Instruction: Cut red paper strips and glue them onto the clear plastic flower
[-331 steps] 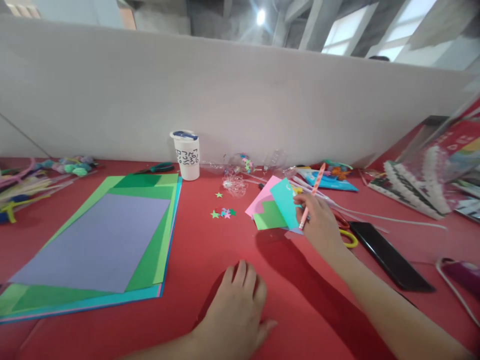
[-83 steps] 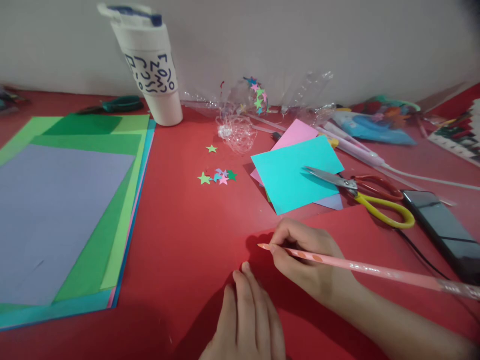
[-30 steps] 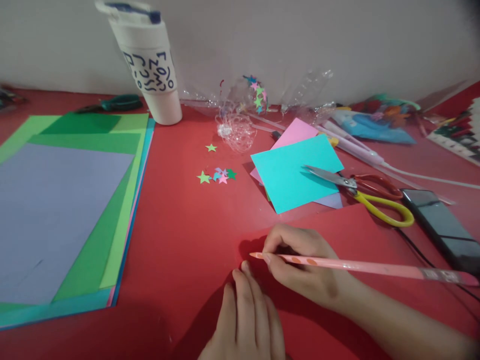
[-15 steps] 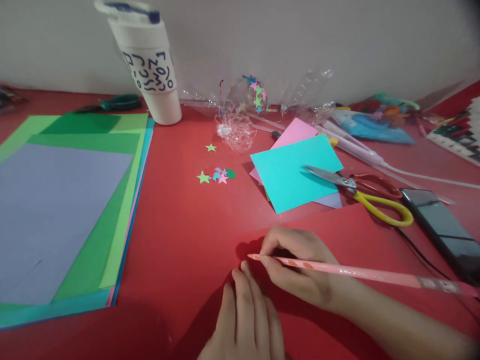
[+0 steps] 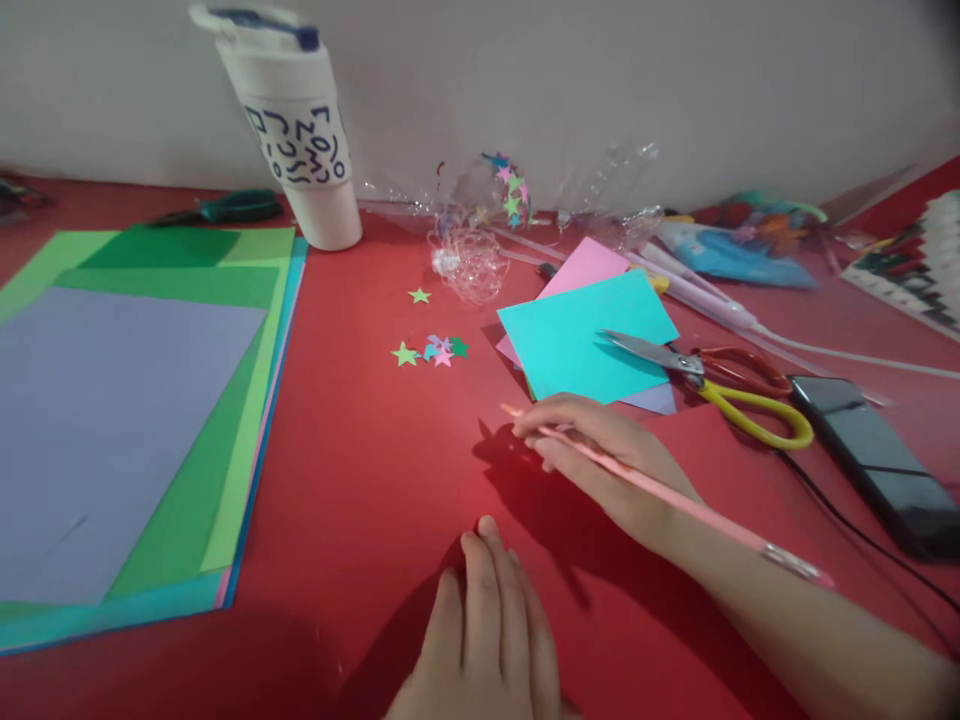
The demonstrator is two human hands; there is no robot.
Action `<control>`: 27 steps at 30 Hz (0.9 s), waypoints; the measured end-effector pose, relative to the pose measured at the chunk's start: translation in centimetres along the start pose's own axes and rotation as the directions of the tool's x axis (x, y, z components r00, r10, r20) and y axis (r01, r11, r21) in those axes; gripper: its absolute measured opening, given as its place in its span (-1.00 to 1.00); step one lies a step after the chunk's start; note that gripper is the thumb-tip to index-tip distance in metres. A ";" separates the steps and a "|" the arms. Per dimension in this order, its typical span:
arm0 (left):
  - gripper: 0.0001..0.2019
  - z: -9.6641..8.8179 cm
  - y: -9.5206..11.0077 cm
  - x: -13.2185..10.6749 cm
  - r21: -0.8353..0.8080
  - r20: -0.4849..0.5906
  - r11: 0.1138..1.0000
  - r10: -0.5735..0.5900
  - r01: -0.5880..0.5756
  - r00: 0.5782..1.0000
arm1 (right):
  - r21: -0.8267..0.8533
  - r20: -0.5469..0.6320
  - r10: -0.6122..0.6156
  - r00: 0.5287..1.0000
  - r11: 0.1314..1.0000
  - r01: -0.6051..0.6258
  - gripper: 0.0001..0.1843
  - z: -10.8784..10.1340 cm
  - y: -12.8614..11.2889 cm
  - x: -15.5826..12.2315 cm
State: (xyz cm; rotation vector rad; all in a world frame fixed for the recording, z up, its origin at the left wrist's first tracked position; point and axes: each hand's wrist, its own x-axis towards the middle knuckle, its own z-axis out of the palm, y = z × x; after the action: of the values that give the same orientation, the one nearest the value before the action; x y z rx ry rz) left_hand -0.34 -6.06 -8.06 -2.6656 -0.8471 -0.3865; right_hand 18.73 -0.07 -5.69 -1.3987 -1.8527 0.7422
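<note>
A pink pencil point(image 5: 652, 485) is held between the fingers of my right hand point(image 5: 600, 450), raised above the red surface with its tip pointing left. Its shadow falls below and to the left. My left hand point(image 5: 491, 620) lies flat on the red paper point(image 5: 720, 480), fingers stretched out. Just beyond my right hand, a turquoise paper piece point(image 5: 577, 335) rests on other coloured pieces. Scissors point(image 5: 697, 375) with one red and one yellow handle lie across it. Several small paper stars point(image 5: 442, 352) are on the table to the left.
A stack of coloured sheets point(image 5: 142, 430) covers the left side. Behind it stand a white tumbler point(image 5: 300, 130) and green-handled pliers point(image 5: 240, 205). Tangled clear thread point(image 5: 472, 262) lies at the back. On the right are a phone point(image 5: 877, 460) and a pink glue gun or similar corded tool point(image 5: 697, 285).
My right hand has lifted away from my left fingertips and moved up, carrying the pencil. The pencil now slants more. My left hand has stayed nearly in place.
</note>
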 end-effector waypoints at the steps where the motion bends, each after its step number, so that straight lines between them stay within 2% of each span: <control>1: -0.49 -0.1 0.0 0.0 -0.013 0.014 1.000 -0.010 0.011 1.000 | -0.056 -0.002 -0.037 0.999 0.998 0.037 -0.81 -0.1 0.0 0.1; 4: -0.32 -0.7 0.0 0.2 -0.030 0.070 0.998 -0.048 0.050 0.996 | -0.213 0.035 -0.115 0.993 0.970 0.120 -0.79 -0.1 0.2 0.2; 7: -0.20 -1.5 -0.3 0.5 -0.004 0.165 0.990 -0.136 0.139 0.977 | -0.285 0.088 -0.147 0.985 0.944 0.166 -0.80 0.1 0.4 -0.4; 9: -0.18 -1.8 -0.8 0.7 0.001 0.224 0.983 -0.179 0.183 0.958 | -0.302 0.129 -0.162 0.978 0.933 0.195 -0.78 0.3 0.3 -1.1; 11: -0.18 -1.9 -1.2 0.8 -0.022 0.248 0.983 -0.170 0.181 0.954 | -0.322 0.159 -0.159 0.974 0.925 0.204 -0.76 0.4 -0.1 -2.0; 16: -0.21 -1.6 -1.4 0.6 -0.073 0.234 0.977 -0.177 0.199 0.956 | -0.390 0.189 -0.134 0.973 0.899 0.200 -0.78 0.1 -2.1 -4.2; 18: -0.29 -1.6 -1.1 0.6 -0.075 0.202 0.978 -0.175 0.194 0.964 | -0.333 0.151 -0.087 0.985 0.933 0.133 -0.75 -0.2 -2.7 -4.2; 20: -0.33 -1.7 -0.9 0.6 -0.059 0.190 0.984 -0.154 0.167 0.970 | -0.163 0.101 0.057 0.993 0.986 -0.040 -0.71 -0.5 -3.0 -3.5; 21: -0.33 -1.8 -0.7 0.7 -0.046 0.201 0.986 -0.145 0.157 0.969 | -0.037 0.105 0.143 0.984 0.990 -0.139 -0.73 -0.5 -2.9 -3.0; 23: -0.33 -1.9 -0.5 0.7 -0.020 0.236 0.988 -0.143 0.152 0.961 | 0.179 0.174 0.247 0.953 0.944 -0.277 -0.83 -0.3 -2.7 -1.7; 25: -0.32 -2.0 -0.4 0.8 -0.006 0.251 0.988 -0.147 0.153 0.957 | 0.249 0.223 0.265 0.938 0.915 -0.317 -0.87 0.2 -2.4 -0.7; 27: -0.31 -1.8 -0.4 0.9 -0.001 0.232 0.989 -0.143 0.147 0.962 | 0.228 0.197 0.260 0.945 0.926 -0.302 -0.94 0.9 -2.1 -0.1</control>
State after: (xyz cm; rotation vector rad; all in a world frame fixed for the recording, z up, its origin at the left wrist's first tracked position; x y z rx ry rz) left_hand -0.16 -6.03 -6.00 -2.7098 -1.1172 -0.1161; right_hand 16.83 -0.69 -4.63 -1.4848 -1.6185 1.2297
